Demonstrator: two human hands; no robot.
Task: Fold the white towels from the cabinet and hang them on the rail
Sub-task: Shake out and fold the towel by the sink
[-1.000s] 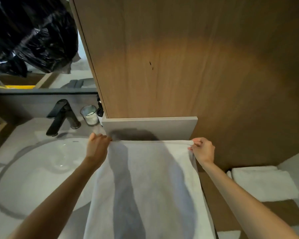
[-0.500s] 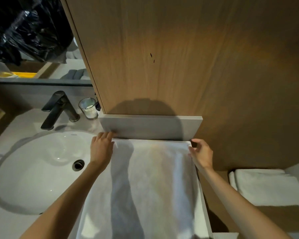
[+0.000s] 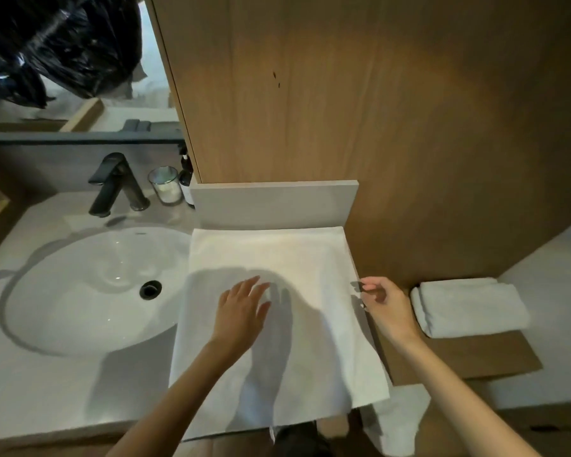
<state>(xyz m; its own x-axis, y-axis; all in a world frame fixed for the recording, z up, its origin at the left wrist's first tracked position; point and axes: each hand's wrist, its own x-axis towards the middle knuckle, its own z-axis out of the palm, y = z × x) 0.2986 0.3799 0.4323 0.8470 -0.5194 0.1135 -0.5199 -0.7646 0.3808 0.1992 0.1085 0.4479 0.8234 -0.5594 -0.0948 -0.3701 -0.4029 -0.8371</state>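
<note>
A white towel lies spread flat on the counter to the right of the sink, its far edge against a grey backsplash and its near edge hanging over the counter front. My left hand rests flat on the towel's middle with fingers spread. My right hand hovers at the towel's right edge, fingers loosely curled and apart, holding nothing. A second white towel, folded, sits on a lower wooden shelf to the right. No rail is in view.
A white basin with a black faucet fills the counter's left. A glass candle and a dark bottle stand by the wooden wall panel. A black plastic bag shows at upper left.
Both hands let go of the towel's far corners and drew back toward me. The left hand now lies flat on the towel's middle; the right is beside its right edge.
</note>
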